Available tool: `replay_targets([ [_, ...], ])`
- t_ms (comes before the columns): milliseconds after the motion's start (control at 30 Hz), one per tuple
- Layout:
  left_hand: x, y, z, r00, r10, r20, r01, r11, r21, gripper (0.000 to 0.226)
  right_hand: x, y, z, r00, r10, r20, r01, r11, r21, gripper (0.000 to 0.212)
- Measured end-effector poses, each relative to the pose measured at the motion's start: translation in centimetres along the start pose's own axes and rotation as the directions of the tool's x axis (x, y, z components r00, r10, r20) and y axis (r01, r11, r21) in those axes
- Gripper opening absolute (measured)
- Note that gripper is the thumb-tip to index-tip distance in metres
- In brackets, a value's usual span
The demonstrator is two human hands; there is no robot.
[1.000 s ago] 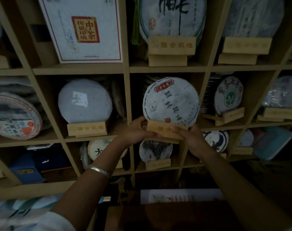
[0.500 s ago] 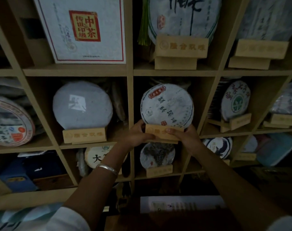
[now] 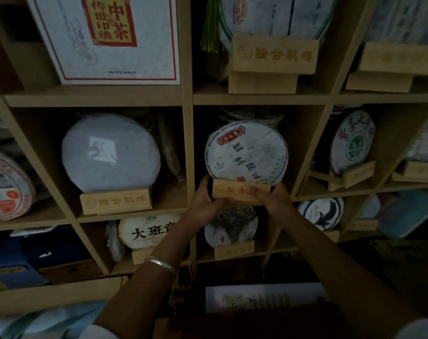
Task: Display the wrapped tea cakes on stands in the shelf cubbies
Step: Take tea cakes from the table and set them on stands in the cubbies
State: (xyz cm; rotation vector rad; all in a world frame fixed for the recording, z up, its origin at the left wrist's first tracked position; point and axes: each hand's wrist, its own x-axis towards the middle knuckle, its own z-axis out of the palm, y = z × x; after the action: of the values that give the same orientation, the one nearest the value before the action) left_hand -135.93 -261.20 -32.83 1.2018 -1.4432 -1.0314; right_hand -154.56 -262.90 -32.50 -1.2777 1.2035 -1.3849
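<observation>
The pale wooden display stand [image 3: 235,192] is partly covered by both hands: the left hand [image 3: 205,199] hides its left end, and the right hand [image 3: 271,199] hides its right end. The stand covers the bottom rim of the round white paper-wrapped tea cake with a red cartouche [image 3: 247,152]. A left forearm crosses the cream tea cake with bold black characters [image 3: 144,231], cutting off its right side. The top edge crops the white box with a red label [image 3: 105,37]. The left edge crops the colourful printed tea cake [image 3: 5,187].
</observation>
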Motion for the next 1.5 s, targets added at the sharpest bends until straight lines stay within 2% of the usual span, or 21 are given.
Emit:
replay_targets([
  [267,0.0,-0.5,0.3,1.0,0.021,-0.017,-0.021,1.0,-0.006,0.068,-0.1,-0.1,0.3,1.0,0.015,0.0,-0.015,1.0,-0.002,0.065],
  [433,-0.2,-0.8,0.5,0.997,0.072,-0.036,-0.071,0.997,0.013,0.055,-0.5,0.1,1.2,0.999,0.015,-0.041,-0.013,0.999,0.034,0.071],
  [833,-0.6,-0.8,0.3,0.997,0.044,-0.056,-0.042,0.998,0.044,0.063,-1.0,-0.7,1.8,0.997,-0.067,-0.034,0.068,0.996,0.059,0.069],
  [967,-0.7,-0.8,0.4,0.997,0.042,-0.066,-0.039,0.998,0.056,0.065,-0.8,-1.5,0.8,0.992,-0.072,-0.101,0.082,0.991,0.103,0.058],
  [1133,-0.6,-0.7,0.4,0.997,0.035,-0.074,-0.029,0.996,0.083,0.063,-0.3,-2.3,0.2,0.994,-0.048,-0.101,0.06,0.991,0.117,0.043],
  [1333,-0.5,-0.7,0.5,0.994,0.073,-0.087,-0.064,0.993,0.101,0.058,0.0,-2.2,0.6,0.994,-0.02,-0.109,0.032,0.993,0.11,0.052],
  [1500,-0.5,-0.4,0.7,0.992,0.039,-0.116,-0.026,0.993,0.116,0.059,-0.1,-2.2,0.7,0.993,-0.013,-0.117,0.026,0.993,0.111,0.053],
])
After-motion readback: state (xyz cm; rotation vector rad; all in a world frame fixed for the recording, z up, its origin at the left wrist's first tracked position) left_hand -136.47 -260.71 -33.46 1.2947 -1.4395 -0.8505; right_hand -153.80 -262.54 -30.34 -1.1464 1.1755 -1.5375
